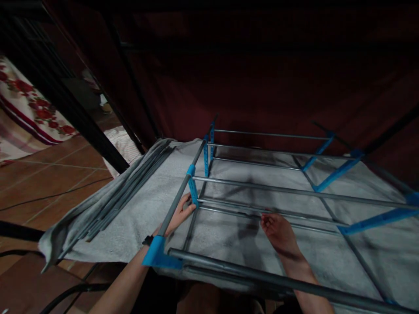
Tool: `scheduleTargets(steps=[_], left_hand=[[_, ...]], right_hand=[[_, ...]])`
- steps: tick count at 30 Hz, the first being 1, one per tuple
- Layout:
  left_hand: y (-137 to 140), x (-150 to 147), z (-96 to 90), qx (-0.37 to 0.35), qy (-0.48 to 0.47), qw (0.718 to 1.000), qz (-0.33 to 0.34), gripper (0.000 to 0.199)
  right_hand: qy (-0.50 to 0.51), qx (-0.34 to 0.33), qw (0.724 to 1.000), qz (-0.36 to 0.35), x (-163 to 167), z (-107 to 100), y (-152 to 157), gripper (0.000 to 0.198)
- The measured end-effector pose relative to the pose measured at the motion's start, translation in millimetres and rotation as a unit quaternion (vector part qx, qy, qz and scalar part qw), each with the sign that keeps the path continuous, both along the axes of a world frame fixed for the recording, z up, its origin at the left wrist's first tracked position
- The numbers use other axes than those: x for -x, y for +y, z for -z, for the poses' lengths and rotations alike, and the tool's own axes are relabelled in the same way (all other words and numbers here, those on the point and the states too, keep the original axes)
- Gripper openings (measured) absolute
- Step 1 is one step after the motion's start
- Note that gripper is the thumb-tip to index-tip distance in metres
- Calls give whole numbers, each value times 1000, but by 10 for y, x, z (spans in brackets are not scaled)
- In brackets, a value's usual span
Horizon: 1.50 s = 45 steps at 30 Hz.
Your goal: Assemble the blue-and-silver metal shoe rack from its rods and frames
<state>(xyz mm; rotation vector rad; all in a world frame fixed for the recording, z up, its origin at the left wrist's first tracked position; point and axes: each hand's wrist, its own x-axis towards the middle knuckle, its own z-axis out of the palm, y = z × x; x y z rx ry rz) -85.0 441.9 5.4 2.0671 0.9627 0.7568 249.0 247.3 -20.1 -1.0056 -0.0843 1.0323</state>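
A rack frame of grey metal tubes (248, 185) and blue plastic connectors lies across the grey cloth. My left hand (181, 214) reaches under the left side tube and grips the lower end of a blue connector (193, 192), its thumb on the near side. My right hand (278, 233) is at the lower middle tubes, with its fingers curled in and the fingertips against or close to a tube (225, 211); what they hold, if anything, is not clear. Nearest to me, a blue corner connector (160, 253) sits beside the end of a thick front tube (229, 265).
Several loose grey tubes (131, 189) lie in a bundle on the left of the grey cloth (144, 218). Dark metal posts (81, 126) rise at the left, and a dark red curtain (262, 87) hangs behind. A flowered blanket (36, 104) hangs over the tiled floor (65, 174).
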Motion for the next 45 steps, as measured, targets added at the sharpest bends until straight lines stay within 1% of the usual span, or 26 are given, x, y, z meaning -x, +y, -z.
scheduleTargets(steps=[2, 4, 5, 6, 8, 10, 12, 15, 19, 23, 26, 27, 29, 32, 34, 36, 37, 38, 40, 42, 45], left_hand=[[133, 219, -60, -36, 16, 999, -36, 57], [323, 510, -75, -83, 43, 988, -119, 53], [427, 674, -64, -107, 64, 977, -174, 51], [529, 842, -44, -130, 90, 959, -236, 48], [705, 1163, 8, -156, 167, 916, -331, 46], [821, 1418, 53, -153, 255, 875, -381, 47], [878, 1579, 76, -140, 326, 843, -404, 49], [914, 1670, 76, -133, 397, 811, -409, 48], [977, 1678, 76, -148, 456, 788, -386, 46], [1022, 1668, 91, -160, 490, 771, -373, 46], [1004, 1643, 80, -193, 492, 766, -367, 47], [993, 1632, 70, -209, 491, 766, -358, 47], [974, 1606, 44, -231, 504, 769, -319, 45], [974, 1564, 10, -222, 541, 768, -260, 40], [993, 1534, -1, -215, 550, 764, -258, 37], [1017, 1499, -7, -214, 544, 767, -265, 37], [1027, 1480, -12, -208, 534, 773, -271, 37], [1035, 1461, -19, -195, 516, 786, -281, 37], [1038, 1423, -41, -149, 462, 818, -307, 37], [1022, 1394, -69, -107, 410, 845, -325, 35], [962, 1382, -99, -73, 361, 865, -341, 31]], right_hand=[[3, 12, 1000, -24, 22, 35, -8, 8], [-9, 41, 998, -51, 55, 63, -24, 7], [-27, 50, 996, -65, 79, 74, -33, 9], [-50, 55, 994, -80, 108, 82, -42, 14], [-96, 66, 988, -102, 174, 83, -54, 26], [-119, 80, 983, -115, 231, 67, -50, 34], [-118, 106, 980, -120, 264, 44, -32, 34], [-119, 122, 977, -131, 271, 21, -2, 32], [-125, 127, 975, -132, 265, 10, 17, 33], [-116, 128, 976, -133, 271, -4, 33, 33], [-100, 132, 978, -127, 271, -19, 45, 31], [-96, 130, 979, -124, 270, -23, 47, 31], [-91, 120, 981, -120, 267, -25, 50, 31], [-85, 115, 983, -111, 262, -14, 57, 29], [-82, 111, 984, -109, 261, -2, 63, 27], [-85, 104, 985, -111, 261, 5, 66, 25], [-88, 102, 985, -111, 261, 8, 67, 24], [-92, 101, 984, -112, 260, 9, 66, 24], [-100, 97, 984, -113, 255, 14, 63, 24], [-108, 96, 982, -120, 243, 22, 58, 26], [-111, 115, 978, -137, 224, 38, 53, 28]])
